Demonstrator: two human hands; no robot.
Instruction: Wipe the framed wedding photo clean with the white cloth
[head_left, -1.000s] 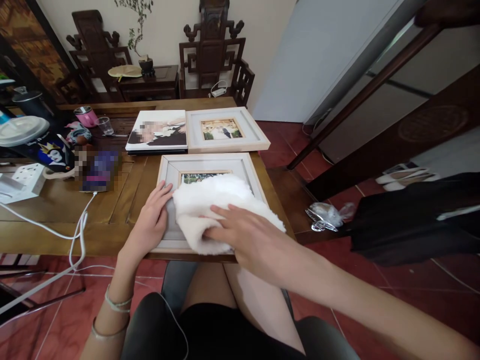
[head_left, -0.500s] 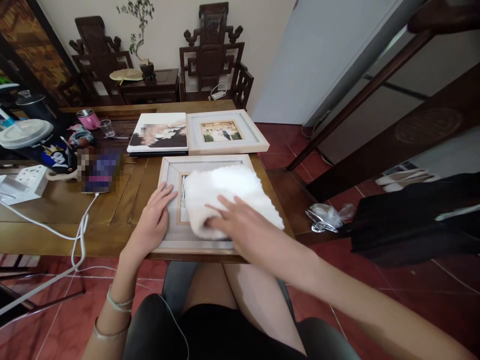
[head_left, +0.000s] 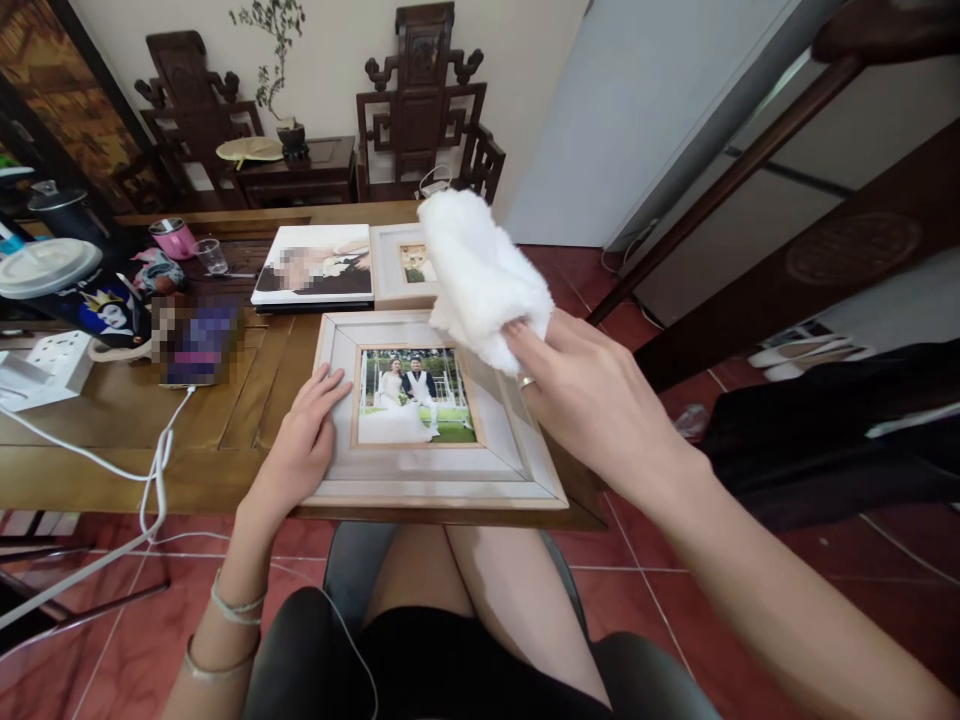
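Note:
A light wooden picture frame [head_left: 442,490] lies flat at the table's near edge, with a photo [head_left: 416,395] of two people in wedding clothes at its centre. My left hand [head_left: 304,435] rests on the frame's left border, fingers stretched out. Above the frame's upper right, my right hand [head_left: 592,385] grips a fluffy white cloth [head_left: 487,270], raised off the photo. The cloth hides part of a second picture frame [head_left: 397,235] behind. Beside that one lies a white-edged photo album or panel [head_left: 315,262].
To the left are a phone [head_left: 199,345] on a white cable, a power strip [head_left: 56,370], a dark lidded cup [head_left: 105,300], a pink mug [head_left: 174,240] and a small clear cup [head_left: 212,257]. A dark wooden chair [head_left: 750,240] stands close on the right.
My right hand has lifted the cloth off the near frame and moved it up and to the right, uncovering the photo. My left hand has stayed in place.

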